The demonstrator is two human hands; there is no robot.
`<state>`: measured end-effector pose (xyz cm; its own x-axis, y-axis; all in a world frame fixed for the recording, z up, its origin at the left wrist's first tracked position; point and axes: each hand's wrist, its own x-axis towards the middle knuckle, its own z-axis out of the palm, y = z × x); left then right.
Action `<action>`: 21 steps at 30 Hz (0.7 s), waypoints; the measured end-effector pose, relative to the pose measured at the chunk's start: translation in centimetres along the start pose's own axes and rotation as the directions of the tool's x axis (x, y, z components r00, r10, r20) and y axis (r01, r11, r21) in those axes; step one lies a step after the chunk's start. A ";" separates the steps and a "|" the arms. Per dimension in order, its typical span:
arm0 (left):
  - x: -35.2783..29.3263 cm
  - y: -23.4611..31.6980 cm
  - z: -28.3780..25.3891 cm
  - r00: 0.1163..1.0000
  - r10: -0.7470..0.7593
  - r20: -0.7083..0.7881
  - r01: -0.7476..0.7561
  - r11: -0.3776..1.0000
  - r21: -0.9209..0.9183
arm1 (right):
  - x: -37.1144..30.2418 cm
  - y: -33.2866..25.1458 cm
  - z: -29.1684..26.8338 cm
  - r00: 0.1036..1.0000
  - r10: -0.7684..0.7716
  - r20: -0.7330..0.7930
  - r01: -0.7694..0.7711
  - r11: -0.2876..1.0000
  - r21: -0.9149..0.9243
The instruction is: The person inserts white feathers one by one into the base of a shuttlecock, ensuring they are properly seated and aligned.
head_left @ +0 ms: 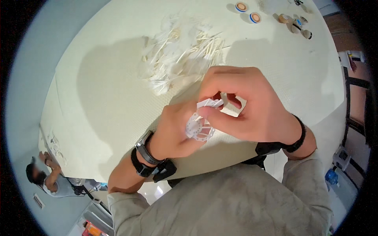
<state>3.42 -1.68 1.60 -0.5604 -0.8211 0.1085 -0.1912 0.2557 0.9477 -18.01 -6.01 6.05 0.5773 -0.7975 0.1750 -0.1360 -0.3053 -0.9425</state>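
Your right hand (252, 106) pinched a white strip (210, 103), its length roughly crosswise, just beyond the white openwork disc (194, 126) your left hand (172, 131) gripped.

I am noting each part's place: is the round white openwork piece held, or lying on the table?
Held: the round white openwork piece sits between the left hand and right hand, above the table.

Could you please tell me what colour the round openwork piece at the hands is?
The piece is white, best seen in the head view.
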 end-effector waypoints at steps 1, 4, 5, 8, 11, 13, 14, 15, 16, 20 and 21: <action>-0.1 0.2 -0.2 0.999 -0.033 0.026 0.032 0.999 0.031 | 0.0 0.0 0.1 1.000 -0.001 -0.002 0.001 1.000 -0.008; -0.5 0.3 -0.5 0.999 -0.024 0.034 0.023 0.998 0.050 | 0.2 -0.5 0.4 1.000 0.005 0.020 -0.006 1.000 0.022; -0.6 0.4 -0.7 1.000 0.002 0.025 -0.005 0.992 0.124 | 0.4 -0.8 0.4 0.999 0.030 0.030 -0.031 0.999 0.026; -0.8 0.5 -1.1 0.999 0.021 -0.028 -0.019 0.999 0.039 | 0.8 -1.4 1.0 0.999 0.049 0.023 -0.050 0.998 0.024; -0.8 -0.4 0.3 0.987 0.078 -0.140 -0.084 0.996 -0.035 | 1.0 -1.1 -0.4 1.000 -0.007 0.018 0.006 0.999 0.054; -1.1 -0.8 0.5 0.993 0.026 -0.117 -0.027 1.000 -0.004 | 1.5 -0.2 -2.0 0.999 -0.040 -0.002 0.040 0.995 0.092; -1.2 -0.9 0.5 0.996 -0.047 -0.074 0.051 0.997 0.056 | 2.0 1.1 -2.9 0.982 -0.011 -0.186 -0.004 0.997 -0.078; -1.0 -0.9 0.6 0.997 -0.039 -0.072 0.043 0.998 0.053 | 2.6 2.3 -3.7 0.930 -0.014 -0.367 -0.078 0.968 -0.237; -0.9 -0.9 0.7 0.994 0.042 -0.099 -0.037 0.998 0.052 | 2.9 3.4 -4.2 0.928 -0.014 -0.371 -0.085 0.965 -0.248; -0.9 1.0 -0.2 0.999 0.003 -0.039 0.000 0.996 0.091 | 3.8 6.1 -3.8 0.942 -0.184 -0.281 -0.043 0.764 -0.644; -1.1 1.4 -0.4 0.999 0.003 -0.042 0.001 0.996 0.092 | 4.1 6.0 -3.5 0.946 -0.210 -0.246 -0.007 0.747 -0.665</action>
<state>4.03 -0.65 2.88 -0.5270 -0.8408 0.1240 -0.2646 0.3009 0.9162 -19.28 -12.91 2.07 0.3772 -0.8186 0.4331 -0.6409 -0.5683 -0.5160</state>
